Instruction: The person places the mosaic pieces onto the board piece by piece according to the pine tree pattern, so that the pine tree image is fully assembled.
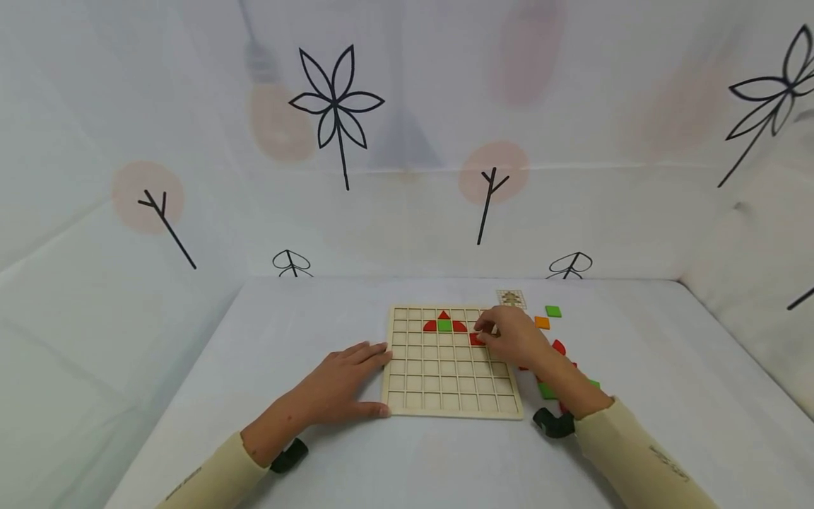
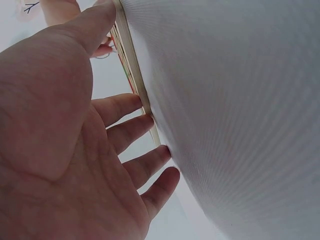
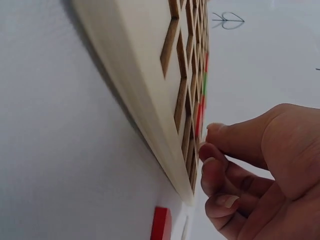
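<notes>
A light wooden grid board (image 1: 422, 399) lies on the white table. Near its far edge sit a red triangle (image 1: 444, 315), a green square (image 1: 444, 326) and two red quarter-round tiles (image 1: 430, 326) on either side of the square. My left hand (image 1: 340, 382) rests flat at the board's left edge, fingers spread and touching its rim. Over the right part of the grid is my right hand (image 1: 511, 336), its thumb and curled index finger at a red tile (image 1: 475, 340) in a cell. In the right wrist view that red tile (image 3: 198, 119) stands close by the thumb tip.
Right of the board lie loose tiles, among them a green square (image 1: 553, 311), an orange square (image 1: 542, 323) and a red rounded one (image 1: 559, 347), several partly hidden by my right forearm. A small patterned card (image 1: 511, 298) lies behind the board. White printed cloth surrounds the table.
</notes>
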A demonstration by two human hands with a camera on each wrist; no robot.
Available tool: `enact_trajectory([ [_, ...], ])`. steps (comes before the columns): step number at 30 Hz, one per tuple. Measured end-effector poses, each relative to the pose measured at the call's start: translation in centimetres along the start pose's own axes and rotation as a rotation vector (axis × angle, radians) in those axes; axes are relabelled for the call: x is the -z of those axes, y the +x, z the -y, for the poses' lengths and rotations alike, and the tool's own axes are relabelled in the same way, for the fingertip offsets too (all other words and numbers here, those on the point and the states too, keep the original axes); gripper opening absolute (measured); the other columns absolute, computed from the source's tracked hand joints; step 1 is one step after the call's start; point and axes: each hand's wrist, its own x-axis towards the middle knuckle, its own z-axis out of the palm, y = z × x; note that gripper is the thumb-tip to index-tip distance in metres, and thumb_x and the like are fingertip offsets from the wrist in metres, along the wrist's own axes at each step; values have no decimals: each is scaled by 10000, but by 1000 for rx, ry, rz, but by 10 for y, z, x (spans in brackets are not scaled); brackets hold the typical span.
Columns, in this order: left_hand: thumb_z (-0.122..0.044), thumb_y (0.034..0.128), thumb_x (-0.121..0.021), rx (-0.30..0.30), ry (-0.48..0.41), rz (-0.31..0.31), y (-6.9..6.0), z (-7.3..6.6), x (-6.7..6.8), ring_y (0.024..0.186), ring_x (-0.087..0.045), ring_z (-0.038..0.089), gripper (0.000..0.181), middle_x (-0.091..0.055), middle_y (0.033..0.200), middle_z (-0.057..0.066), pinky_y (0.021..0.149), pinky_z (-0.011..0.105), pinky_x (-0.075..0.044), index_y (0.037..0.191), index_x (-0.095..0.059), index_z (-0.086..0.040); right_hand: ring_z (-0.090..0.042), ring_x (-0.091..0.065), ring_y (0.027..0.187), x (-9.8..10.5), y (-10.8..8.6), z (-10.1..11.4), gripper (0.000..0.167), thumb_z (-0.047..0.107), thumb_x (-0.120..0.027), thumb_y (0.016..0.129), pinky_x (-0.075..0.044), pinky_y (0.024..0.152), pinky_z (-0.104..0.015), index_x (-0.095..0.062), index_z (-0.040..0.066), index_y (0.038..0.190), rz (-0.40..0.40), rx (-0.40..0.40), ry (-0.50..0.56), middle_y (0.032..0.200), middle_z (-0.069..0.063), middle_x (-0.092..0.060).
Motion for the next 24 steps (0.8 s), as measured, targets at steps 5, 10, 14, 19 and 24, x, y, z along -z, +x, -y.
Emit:
enact_trajectory([
  [5, -651, 927, -728, -2, -9, -3, 0, 0, -1, 1577, -329, 350, 896, -373, 1709, 13, 1191, 600, -369, 1641, -420, -207, -185, -594, 811, 10, -7, -3, 64, 92, -755, 979, -528, 735, -330, -792, 89, 1032, -7, 9, 6, 950, -12, -724],
  [10, -648, 926, -731, -5, -10, -6, 0, 0, 0, 1574, -334, 349, 892, -375, 1708, 12, 1187, 598, -375, 1638, -426, -204, -178, -591, 791, 19, -16, -9, 87, 56, -736, 978, -526, 726, -332, -793, 84, 1039, -15, 11, 2, 956, -23, -730],
  [14, -660, 926, -723, -8, -1, -7, -1, 0, 0, 1573, -338, 340, 895, -377, 1707, 10, 1186, 595, -378, 1636, -431, -200, -172, -590, 778, 24, -24, -16, 103, 59, -729, 983, -527, 705, -319, -803, 83, 1050, -8, -3, 1, 967, -19, -731],
  [19, -680, 922, -713, 2, 10, -2, 0, 0, 0, 1581, -325, 322, 906, -366, 1714, -6, 1195, 582, -373, 1642, -422, -214, -169, -584, 771, 28, -33, -23, 113, 64, -742, 974, -529, 681, -304, -809, 79, 1064, 8, -20, -4, 1003, -25, -739],
  [24, -682, 922, -711, 3, 6, -2, 0, 0, 0, 1581, -324, 325, 905, -366, 1713, -4, 1194, 585, -372, 1642, -421, -216, -151, -560, 755, 31, -44, -30, 101, 90, -777, 956, -521, 670, -286, -810, 91, 1051, 6, -14, -27, 997, 1, -732],
])
